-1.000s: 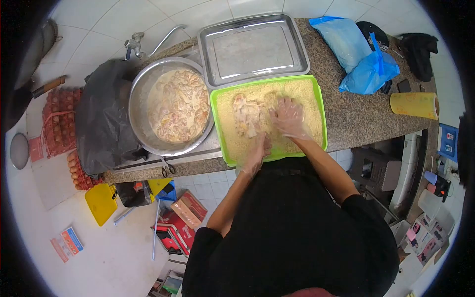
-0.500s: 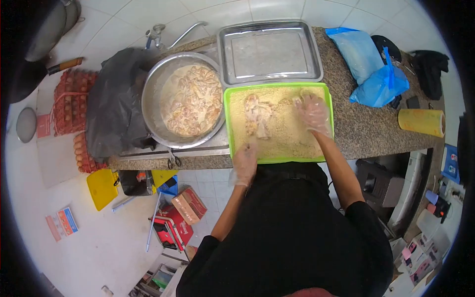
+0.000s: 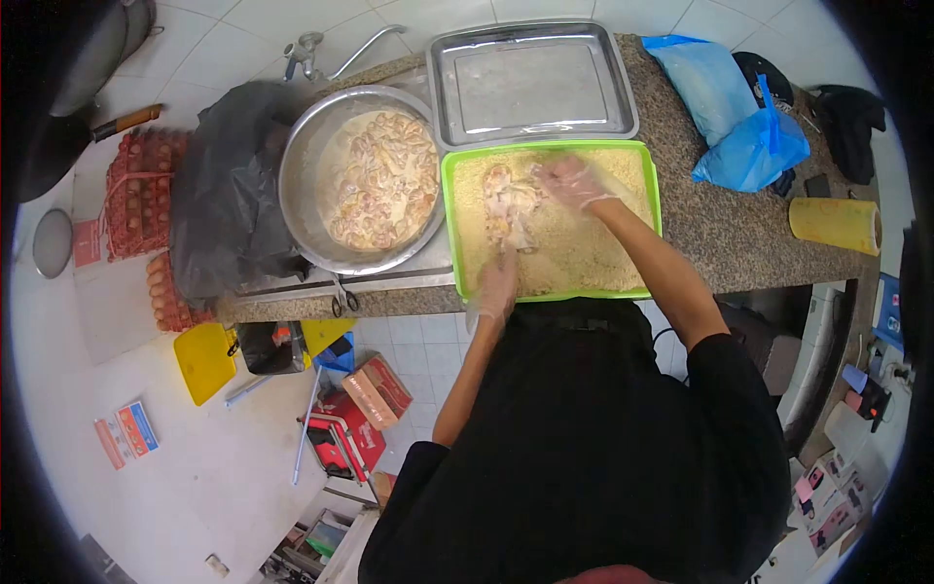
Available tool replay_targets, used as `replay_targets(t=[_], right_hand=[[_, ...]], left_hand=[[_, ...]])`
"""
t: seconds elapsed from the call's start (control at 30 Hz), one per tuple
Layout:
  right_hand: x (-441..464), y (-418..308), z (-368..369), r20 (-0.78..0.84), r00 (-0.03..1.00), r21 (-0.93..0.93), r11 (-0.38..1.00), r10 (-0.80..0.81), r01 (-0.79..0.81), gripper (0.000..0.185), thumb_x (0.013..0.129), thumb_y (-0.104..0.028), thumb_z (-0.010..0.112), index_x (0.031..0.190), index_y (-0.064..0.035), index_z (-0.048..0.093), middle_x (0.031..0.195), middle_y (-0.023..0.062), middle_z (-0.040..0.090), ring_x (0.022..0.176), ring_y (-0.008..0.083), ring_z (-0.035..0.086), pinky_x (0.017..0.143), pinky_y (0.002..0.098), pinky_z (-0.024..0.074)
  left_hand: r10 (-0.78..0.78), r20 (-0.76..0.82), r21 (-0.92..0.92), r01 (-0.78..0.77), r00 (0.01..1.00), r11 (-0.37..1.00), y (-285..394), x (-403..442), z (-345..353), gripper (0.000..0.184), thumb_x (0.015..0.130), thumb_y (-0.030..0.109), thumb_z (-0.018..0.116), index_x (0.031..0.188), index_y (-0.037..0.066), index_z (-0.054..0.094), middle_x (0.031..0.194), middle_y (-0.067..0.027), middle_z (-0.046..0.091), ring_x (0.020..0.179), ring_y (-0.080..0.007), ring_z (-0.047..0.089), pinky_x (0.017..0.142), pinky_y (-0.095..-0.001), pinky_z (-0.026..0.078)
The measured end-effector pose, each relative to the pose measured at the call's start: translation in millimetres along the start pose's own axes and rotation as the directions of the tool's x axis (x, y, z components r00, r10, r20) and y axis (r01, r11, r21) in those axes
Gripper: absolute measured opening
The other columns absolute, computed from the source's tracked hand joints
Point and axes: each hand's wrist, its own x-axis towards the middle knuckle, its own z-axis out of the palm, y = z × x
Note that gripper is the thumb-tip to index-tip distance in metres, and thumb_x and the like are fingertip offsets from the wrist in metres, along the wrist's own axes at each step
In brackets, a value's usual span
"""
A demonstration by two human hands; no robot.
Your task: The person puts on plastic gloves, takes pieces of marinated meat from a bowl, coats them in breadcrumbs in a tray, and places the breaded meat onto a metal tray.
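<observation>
A green-rimmed tray (image 3: 654,243) holds a layer of pale yellow crumbs (image 3: 584,258). Several wet, batter-coated pieces of meat, which look like chicken (image 3: 508,206), lie on the crumbs left of the tray's middle. My left hand (image 3: 494,289), in a clear plastic glove, is over the tray's near left edge, its fingertips by the lower end of the pieces. Also gloved, my right hand (image 3: 572,183) is over the crumbs just right of the pieces. Motion blurs both hands' fingers, so their grip is unclear.
A steel bowl (image 3: 292,195) of battered meat pieces (image 3: 384,180) stands left of the tray. Behind lies a metal tray (image 3: 530,83). Blue plastic bags (image 3: 749,156) and a yellow roll (image 3: 834,225) are on the right. Scissors (image 3: 343,297) lie at the counter's front edge.
My right hand has moved left across the crumbs, closer to the meat pieces. My left hand has shifted slightly right, toward their lower end. The whole view has tilted a little.
</observation>
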Motion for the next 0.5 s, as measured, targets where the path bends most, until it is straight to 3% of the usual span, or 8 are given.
replay_targets(t=[0.03, 0.07, 0.13, 0.2, 0.23, 0.43, 0.47, 0.5], right_hand=[[-1, 15, 7, -0.1, 0.992, 0.12, 0.989, -0.078, 0.09, 0.035, 0.103, -0.032, 0.059, 0.098, 0.0007, 0.073, 0.092, 0.0255, 0.071, 0.087, 0.0418, 0.069, 0.084, 0.0502, 0.0548], [-4, 35, 17, -0.205, 0.968, 0.229, 0.954, -0.144, 0.191, 0.034, 0.104, -0.03, 0.06, 0.099, 0.0007, 0.073, 0.093, 0.025, 0.071, 0.089, 0.0411, 0.069, 0.084, 0.0493, 0.0548], [-17, 45, 16, -0.374, 0.916, 0.374, 0.88, -0.145, 0.292, 0.03, 0.103, -0.026, 0.06, 0.104, 0.0003, 0.074, 0.097, 0.0239, 0.072, 0.093, 0.0396, 0.07, 0.085, 0.0477, 0.0552], [-57, 37, 1, -0.48, 0.877, 0.475, 0.833, -0.024, 0.283, 0.027, 0.103, -0.022, 0.06, 0.11, -0.0004, 0.074, 0.104, 0.0228, 0.073, 0.098, 0.0379, 0.071, 0.087, 0.0461, 0.0558], [-76, 35, -6, -0.487, 0.873, 0.375, 0.9, -0.011, 0.221, 0.027, 0.102, -0.021, 0.06, 0.114, -0.0012, 0.074, 0.109, 0.0219, 0.073, 0.102, 0.0374, 0.07, 0.091, 0.0459, 0.0555], [-152, 43, 21, -0.604, 0.794, -0.086, 0.996, -0.072, 0.025, 0.044, 0.1, -0.019, 0.061, 0.141, -0.004, 0.061, 0.142, 0.021, 0.062, 0.132, 0.0398, 0.057, 0.113, 0.05, 0.0448], [-161, 43, 32, -0.599, 0.792, -0.193, 0.981, -0.123, 0.007, 0.048, 0.101, -0.02, 0.06, 0.145, -0.0037, 0.057, 0.147, 0.0218, 0.058, 0.138, 0.0411, 0.053, 0.117, 0.0521, 0.0404], [-163, 40, 34, -0.587, 0.791, -0.297, 0.955, -0.173, -0.011, 0.052, 0.101, -0.022, 0.059, 0.149, -0.0033, 0.053, 0.152, 0.0226, 0.054, 0.144, 0.0424, 0.048, 0.121, 0.0542, 0.0361]], left_hand=[[-0.007, 0.033, -0.101, 0.01, 0.999, 0.995, 1, 0, 0, 0.064, 0.109, 0.055, 0.045, 0.129, -0.002, 0.068, 0.119, -0.0253, 0.072, 0.108, -0.0372, 0.071, 0.097, -0.0476, 0.055], [-0.042, 0.153, -0.456, 0.108, 0.987, 0.883, -3, 2, 7, 0.062, 0.11, 0.053, 0.043, 0.133, 0.0, 0.065, 0.124, -0.0227, 0.071, 0.112, -0.0353, 0.07, 0.099, -0.047, 0.054], [0.025, 0.377, -0.883, 0.351, 0.926, 0.312, -8, 5, 24, 0.058, 0.112, 0.048, 0.039, 0.143, 0.003, 0.058, 0.134, -0.0175, 0.068, 0.12, -0.0313, 0.067, 0.104, -0.0457, 0.053], [0.118, 0.453, -0.877, 0.419, 0.883, 0.235, 9, -1, 27, 0.056, 0.113, 0.046, 0.037, 0.148, 0.004, 0.051, 0.14, -0.014, 0.064, 0.125, -0.0296, 0.065, 0.108, -0.0449, 0.051], [0.167, 0.485, -0.869, 0.452, 0.858, 0.2, 21, -2, 27, 0.055, 0.114, 0.044, 0.036, 0.151, 0.005, 0.048, 0.144, -0.0122, 0.062, 0.127, -0.0287, 0.063, 0.11, -0.0445, 0.05], [0.328, 0.42, -0.892, 0.318, 0.846, 0.322, 75, 21, 59, 0.048, 0.113, 0.038, 0.04, 0.144, 0.005, 0.055, 0.144, -0.0158, 0.062, 0.125, -0.0313, 0.063, 0.105, -0.0492, 0.051], [0.333, 0.352, -0.741, 0.043, 0.875, 0.67, 77, 23, 61, 0.046, 0.112, 0.037, 0.043, 0.141, 0.005, 0.058, 0.144, -0.0172, 0.061, 0.127, -0.0329, 0.062, 0.106, -0.0499, 0.05], [0.371, 0.286, -0.421, -0.232, 0.884, 0.877, 78, 25, 63, 0.044, 0.11, 0.036, 0.046, 0.138, 0.005, 0.06, 0.144, -0.0187, 0.061, 0.128, -0.0346, 0.06, 0.107, -0.0506, 0.049]])
